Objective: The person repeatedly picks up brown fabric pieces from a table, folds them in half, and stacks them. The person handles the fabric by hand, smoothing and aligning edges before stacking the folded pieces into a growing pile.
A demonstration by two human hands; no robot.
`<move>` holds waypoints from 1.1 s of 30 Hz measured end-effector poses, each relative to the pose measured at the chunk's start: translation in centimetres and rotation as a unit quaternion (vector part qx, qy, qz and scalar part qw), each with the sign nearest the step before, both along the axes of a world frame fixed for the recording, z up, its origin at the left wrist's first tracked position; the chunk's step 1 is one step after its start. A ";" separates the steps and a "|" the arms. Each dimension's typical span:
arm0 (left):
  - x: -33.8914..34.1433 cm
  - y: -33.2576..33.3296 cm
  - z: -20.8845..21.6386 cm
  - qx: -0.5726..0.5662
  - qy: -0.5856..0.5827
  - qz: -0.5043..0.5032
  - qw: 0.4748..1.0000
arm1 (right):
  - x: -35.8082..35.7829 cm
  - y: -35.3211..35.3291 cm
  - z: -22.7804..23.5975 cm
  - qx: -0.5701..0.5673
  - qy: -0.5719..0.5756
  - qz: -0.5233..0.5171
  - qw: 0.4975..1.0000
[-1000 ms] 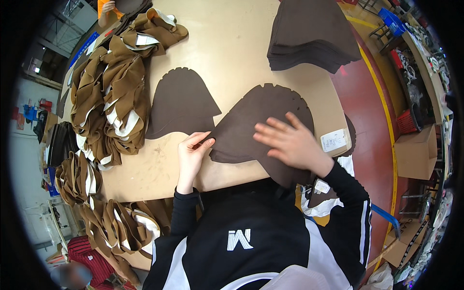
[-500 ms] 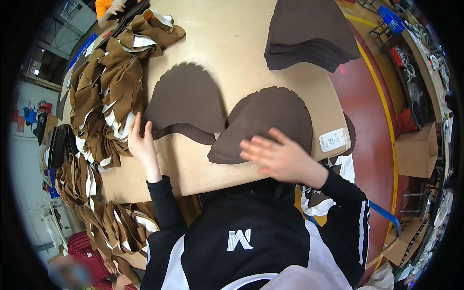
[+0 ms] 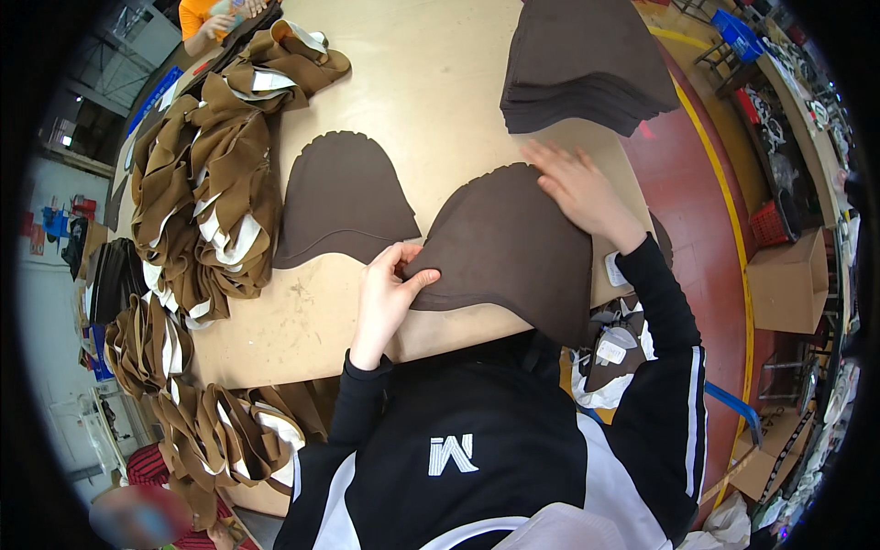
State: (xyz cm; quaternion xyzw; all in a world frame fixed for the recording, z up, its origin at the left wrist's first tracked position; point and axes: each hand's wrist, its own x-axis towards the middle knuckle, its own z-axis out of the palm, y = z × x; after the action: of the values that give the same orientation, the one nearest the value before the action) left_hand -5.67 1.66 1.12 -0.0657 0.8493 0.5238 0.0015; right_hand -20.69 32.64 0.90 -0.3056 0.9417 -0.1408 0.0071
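My left hand pinched the near-right panel at its left corner; right hand spread by its far edge, contact unclear. Light tension suited, no creasing.

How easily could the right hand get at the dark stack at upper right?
Probably yes, quite easily: the open right hand is close to the dark stack, with only bare tabletop showing between.

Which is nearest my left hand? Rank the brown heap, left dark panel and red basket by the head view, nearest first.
From your left hand:
1. Left dark panel: just ahead, to the left.
2. Brown heap: farther left, past that panel.
3. Red basket: far right.
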 end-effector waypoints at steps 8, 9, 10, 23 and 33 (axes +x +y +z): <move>-1.3 -4.5 -1.5 0.041 0.092 0.093 0.991 | 6.8 -2.5 2.7 -0.021 0.126 0.119 0.985; -1.5 -6.1 -1.3 0.044 0.097 0.128 0.986 | 8.7 -3.2 2.8 -0.010 0.115 0.178 0.977; -1.9 -8.0 -1.1 0.047 0.103 0.159 0.981 | 10.5 -3.7 2.4 -0.011 0.102 0.222 0.970; 0.9 -2.2 -0.9 -0.019 0.072 0.082 0.994 | 3.5 -1.8 0.6 0.011 0.040 0.135 0.990; 0.7 0.7 -0.5 0.069 -0.074 0.064 0.993 | 4.2 -2.0 2.5 0.088 0.174 0.110 0.975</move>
State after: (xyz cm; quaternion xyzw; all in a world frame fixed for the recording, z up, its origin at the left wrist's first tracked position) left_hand -4.97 2.40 0.61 -0.1586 0.8026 0.5739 0.0356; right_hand -16.51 30.68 3.37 -0.4257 0.8976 -0.0005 -0.1148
